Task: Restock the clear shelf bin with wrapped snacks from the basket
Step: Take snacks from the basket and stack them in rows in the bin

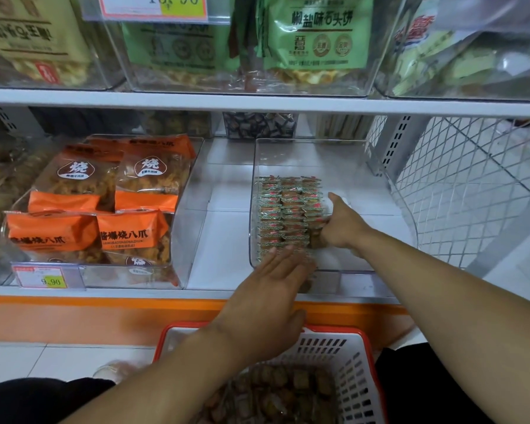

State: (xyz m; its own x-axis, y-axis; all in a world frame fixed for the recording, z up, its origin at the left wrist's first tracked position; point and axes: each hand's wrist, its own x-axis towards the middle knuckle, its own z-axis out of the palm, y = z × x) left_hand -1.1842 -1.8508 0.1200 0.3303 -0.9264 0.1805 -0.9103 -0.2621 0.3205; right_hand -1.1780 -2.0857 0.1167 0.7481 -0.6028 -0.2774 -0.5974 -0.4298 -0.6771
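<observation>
Filling only the clear bin's (343, 166) left half, snacks (285, 212) remain in the six-o'clock basket (346, 362); left hand (273, 289) flat, right hand (341, 228) curled against them.

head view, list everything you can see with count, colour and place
clear shelf bin: one, transparent, lower shelf right of centre
wrapped snacks: many, green and red, stacked in rows in the bin's left part
basket: one, white with orange rim, bottom centre, holding brown wrapped snacks
orange snack bags: several, in the clear bin on the left
price tag: one, white and yellow, front of the left bin
green snack bags: upper shelf bin
wire mesh panel: one, white, right
left hand: flat, at the bin's front
right hand: gripping snacks in the bin
</observation>
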